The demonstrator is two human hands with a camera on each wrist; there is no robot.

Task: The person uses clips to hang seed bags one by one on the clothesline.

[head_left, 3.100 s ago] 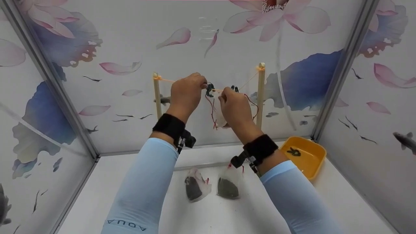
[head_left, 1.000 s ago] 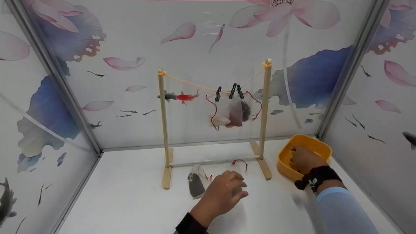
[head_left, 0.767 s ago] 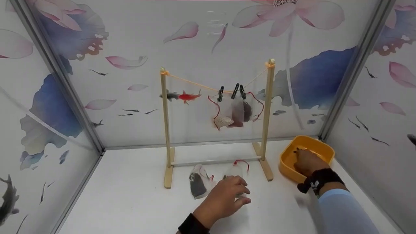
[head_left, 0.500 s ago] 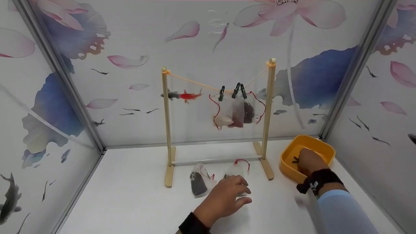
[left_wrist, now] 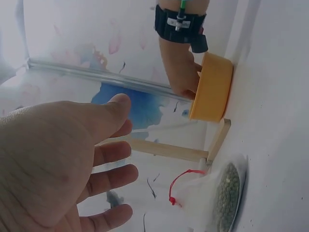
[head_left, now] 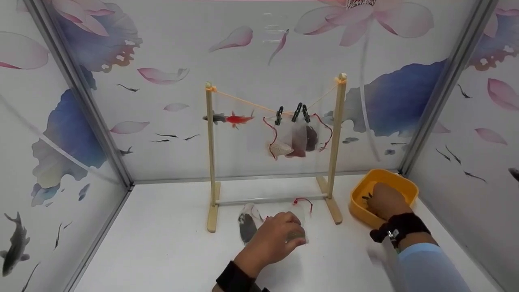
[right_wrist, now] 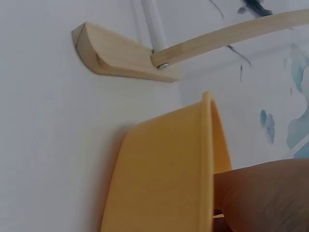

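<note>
My left hand (head_left: pixel 275 237) hovers over a mesh drawstring bag (left_wrist: pixel 227 198) of green grains, fingers loosely bent. The left wrist view shows a gap between these fingers and the bag. Beside it lies a second drawstring bag (head_left: pixel 247 227) with dark contents, partly covered by the hand. My right hand (head_left: pixel 387 200) reaches down inside a yellow plastic bin (head_left: pixel 412 196). A small black clip (head_left: pixel 367 196) shows at its finger side; the fingertips are hidden, so whether they pinch it cannot be told.
A wooden rack (head_left: pixel 211 162) carries a sagging orange string (head_left: pixel 243 99). Black clips (head_left: pixel 279 115) hold several filled bags (head_left: pixel 299 142) on it, with red drawstrings dangling. The rack's right foot (right_wrist: pixel 120 53) stands close to the bin. Patterned walls enclose the white table (head_left: pixel 162 243).
Both hands have left the string, where a bag now hangs clipped. The right hand went into the yellow bin, shifting slightly within it. The left came down over the green-grain bag.
</note>
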